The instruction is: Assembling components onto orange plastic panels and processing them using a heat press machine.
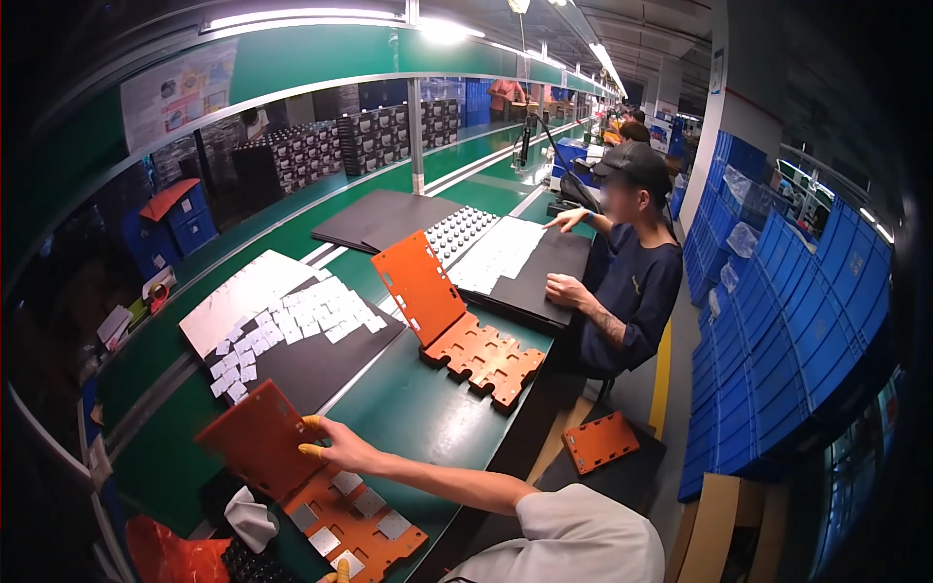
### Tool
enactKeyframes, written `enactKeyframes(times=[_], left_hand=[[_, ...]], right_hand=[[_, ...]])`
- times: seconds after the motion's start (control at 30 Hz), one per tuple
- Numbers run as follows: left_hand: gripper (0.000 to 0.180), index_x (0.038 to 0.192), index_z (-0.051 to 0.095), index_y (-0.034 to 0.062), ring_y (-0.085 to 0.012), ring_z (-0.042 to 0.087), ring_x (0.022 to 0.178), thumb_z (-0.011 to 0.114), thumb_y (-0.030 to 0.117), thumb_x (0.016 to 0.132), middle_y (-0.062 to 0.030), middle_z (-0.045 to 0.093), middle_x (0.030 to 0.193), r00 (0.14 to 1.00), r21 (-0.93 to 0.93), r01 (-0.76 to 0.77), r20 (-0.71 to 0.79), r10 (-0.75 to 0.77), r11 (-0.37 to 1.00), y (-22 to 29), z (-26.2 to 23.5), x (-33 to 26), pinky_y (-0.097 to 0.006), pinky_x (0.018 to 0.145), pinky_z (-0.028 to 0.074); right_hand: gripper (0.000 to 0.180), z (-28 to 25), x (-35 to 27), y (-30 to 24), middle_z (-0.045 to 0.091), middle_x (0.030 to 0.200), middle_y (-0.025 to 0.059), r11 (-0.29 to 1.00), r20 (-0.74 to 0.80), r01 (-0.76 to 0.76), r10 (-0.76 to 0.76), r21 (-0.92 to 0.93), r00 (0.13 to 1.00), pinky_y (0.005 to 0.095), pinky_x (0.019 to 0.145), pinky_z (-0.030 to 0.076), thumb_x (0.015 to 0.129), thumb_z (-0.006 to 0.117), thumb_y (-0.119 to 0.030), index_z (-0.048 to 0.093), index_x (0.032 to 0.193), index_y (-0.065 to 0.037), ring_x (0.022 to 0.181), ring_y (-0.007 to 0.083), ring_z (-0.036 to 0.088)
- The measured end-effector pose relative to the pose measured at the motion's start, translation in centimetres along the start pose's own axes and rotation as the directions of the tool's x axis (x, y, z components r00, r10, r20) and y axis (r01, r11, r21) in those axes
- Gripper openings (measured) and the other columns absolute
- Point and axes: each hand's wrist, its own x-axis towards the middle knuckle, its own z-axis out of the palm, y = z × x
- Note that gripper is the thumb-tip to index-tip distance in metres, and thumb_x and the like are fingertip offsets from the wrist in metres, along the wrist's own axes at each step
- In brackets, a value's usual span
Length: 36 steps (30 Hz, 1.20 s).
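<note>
An orange hinged fixture lies at the near edge of the bench, its lid (255,437) raised and slightly blurred. Several pale square plates (369,502) sit in pockets of its base (362,533). My right hand (345,449) reaches across from the right, yellow finger covers on its tips, and pinches the lid's right edge. Only the fingertips of my left hand (342,573) show at the bottom edge, also with a yellow cover. They are beside the nearest plate, and whether they grip it is hidden by the picture's edge.
Many white square pieces (326,309) lie on a dark board (321,364). A second open orange fixture (486,360) stands to the right. Crumpled white cloth (251,519) and a red bag (175,552) lie at left. A co-worker (632,253) sits at right, near stacked blue crates (777,340).
</note>
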Motion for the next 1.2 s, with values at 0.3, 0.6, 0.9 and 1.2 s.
enactKeyframes(times=[0.3, 0.6, 0.9, 1.2], left_hand=[[0.011, 0.081, 0.061, -0.0051, -0.0209, 0.040, 0.055, 0.065, 0.005, 0.085, -0.0130, 0.046, 0.059, 0.921, 0.289, -0.363, -0.032, 0.388, 0.886, -8.4, 1.2, 1.6, -0.038, 0.054, 0.039], [0.024, 0.098, 0.064, -0.0082, -0.0249, 0.051, 0.062, 0.065, 0.001, 0.075, -0.0115, 0.055, 0.067, 0.802, 0.291, -0.522, -0.153, 0.578, 0.802, -11.5, 2.2, 0.6, -0.038, 0.060, 0.044], [0.021, 0.092, 0.065, -0.0111, -0.0346, 0.060, 0.067, 0.053, -0.003, 0.076, -0.0216, 0.064, 0.072, 1.000, 0.059, -0.004, -0.007, 0.004, 0.998, -2.2, -0.1, -1.2, -0.040, 0.067, 0.050], [0.013, 0.093, 0.070, -0.0079, -0.0145, 0.051, 0.062, 0.061, -0.001, 0.087, -0.0245, 0.064, 0.073, 0.978, -0.001, 0.174, -0.117, -0.173, 0.985, -2.1, 0.7, -1.9, -0.035, 0.060, 0.046]], right_hand=[[0.027, -1.6, -3.5, -3.3, 0.067, 0.105, 0.0141, 0.996, 0.391, 0.072, -0.044, -0.056, 0.919, 0.0369, 0.088, 0.052, 0.085, 0.068, -0.004, 0.063, 0.111, 0.001, 0.099, 0.0241, 0.066], [0.061, -2.7, -10.6, 0.0, 0.038, 0.148, 0.0213, 0.857, 0.471, 0.442, -0.286, -0.265, 0.835, 0.0463, 0.113, 0.035, 0.080, 0.060, 0.004, 0.049, 0.139, -0.003, 0.142, 0.0417, 0.031], [0.064, -2.2, -15.4, -0.7, 0.017, 0.162, 0.0230, 0.914, 0.377, 0.287, -0.167, -0.289, 0.911, 0.0497, 0.120, 0.025, 0.090, 0.064, -0.010, 0.039, 0.149, -0.009, 0.152, 0.0422, 0.011], [0.065, -1.8, -17.2, -1.4, 0.025, 0.159, 0.0225, 0.899, 0.292, 0.227, -0.118, -0.375, 0.949, 0.0431, 0.118, 0.029, 0.085, 0.061, 0.004, 0.043, 0.147, -0.005, 0.149, 0.0396, 0.024]])
